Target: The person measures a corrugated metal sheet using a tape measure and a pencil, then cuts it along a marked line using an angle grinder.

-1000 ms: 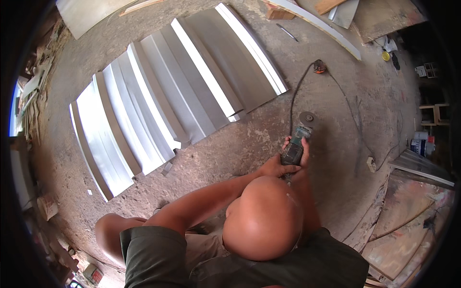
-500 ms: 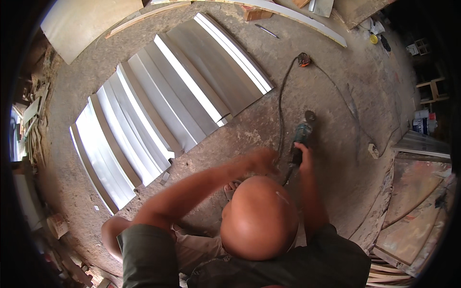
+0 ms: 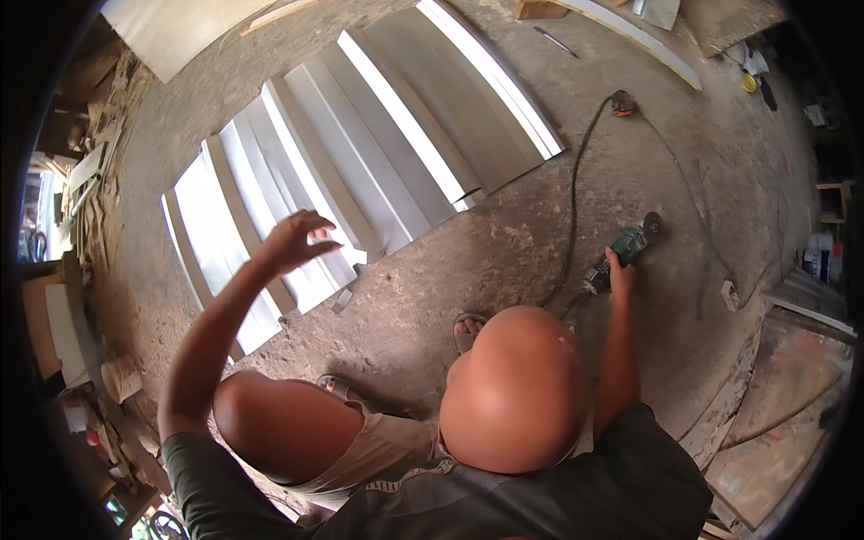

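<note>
My left hand (image 3: 295, 243) is raised over the near edge of a ribbed metal sheet (image 3: 378, 135); its fingers are half bent and apart, holding nothing. I cannot tell whether it touches the sheet. Over on the right, my right hand (image 3: 621, 268) is closed round the body of a green and black angle grinder (image 3: 628, 241). The grinder's dark disc (image 3: 652, 222) points away to the far right. A black cord (image 3: 579, 189) lies near the tool and runs up to an orange and black connector (image 3: 623, 103). A small grey scrap (image 3: 342, 301) rests by the sheet's near edge.
A pen (image 3: 555, 41) lies on the concrete floor beyond the sheet. Further off are a long white strip (image 3: 639, 40) and a flat board (image 3: 175, 36). A socket block (image 3: 730, 294) and wooden panels (image 3: 783, 387) are at right; scrap wood (image 3: 90, 189) is piled at left.
My left hand has swung left from beside the grinder to over the sheet. My right hand has moved right with the grinder, whose disc now points more to the right. The view has shifted.
</note>
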`<state>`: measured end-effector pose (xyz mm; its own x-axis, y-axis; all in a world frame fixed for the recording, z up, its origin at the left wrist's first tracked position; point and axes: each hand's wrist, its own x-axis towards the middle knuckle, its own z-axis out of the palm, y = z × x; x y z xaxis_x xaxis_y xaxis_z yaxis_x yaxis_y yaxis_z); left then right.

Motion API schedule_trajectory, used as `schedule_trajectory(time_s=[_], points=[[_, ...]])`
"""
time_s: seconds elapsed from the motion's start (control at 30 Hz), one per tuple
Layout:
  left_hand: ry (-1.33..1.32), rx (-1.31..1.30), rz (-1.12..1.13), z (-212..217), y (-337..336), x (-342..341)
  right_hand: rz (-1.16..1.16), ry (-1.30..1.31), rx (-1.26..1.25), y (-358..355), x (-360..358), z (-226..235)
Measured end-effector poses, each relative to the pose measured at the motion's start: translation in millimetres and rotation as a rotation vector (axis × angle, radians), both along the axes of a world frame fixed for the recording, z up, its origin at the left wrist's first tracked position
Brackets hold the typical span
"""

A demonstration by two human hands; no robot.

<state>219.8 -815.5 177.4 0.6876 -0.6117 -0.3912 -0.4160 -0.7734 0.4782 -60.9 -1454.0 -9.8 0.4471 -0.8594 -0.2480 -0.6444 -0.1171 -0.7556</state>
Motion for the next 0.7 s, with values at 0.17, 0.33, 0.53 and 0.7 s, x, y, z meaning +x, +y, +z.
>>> schedule_trajectory(time_s=[0.17,0.33,0.53,0.7], points=[[-0.085,-0.085,-0.058,-48.2,10.5,-49.7,-0.014,0.097,-0.097,17.2,-8.0,-0.1],[-0.201,-0.051,-0.147,-84.4,-27.5,-61.7,0.018,0.338,-0.366,-18.0,-9.8,-0.6],[-0.237,-0.079,-0.184,-103.8,-46.8,-64.2,0.159,0.694,-0.612,-4.1,-20.2,29.3],[-0.333,-0.118,-0.04,-107.4,-44.7,-100.8,0.36,0.496,-0.941,81.3,7.0,56.8]])
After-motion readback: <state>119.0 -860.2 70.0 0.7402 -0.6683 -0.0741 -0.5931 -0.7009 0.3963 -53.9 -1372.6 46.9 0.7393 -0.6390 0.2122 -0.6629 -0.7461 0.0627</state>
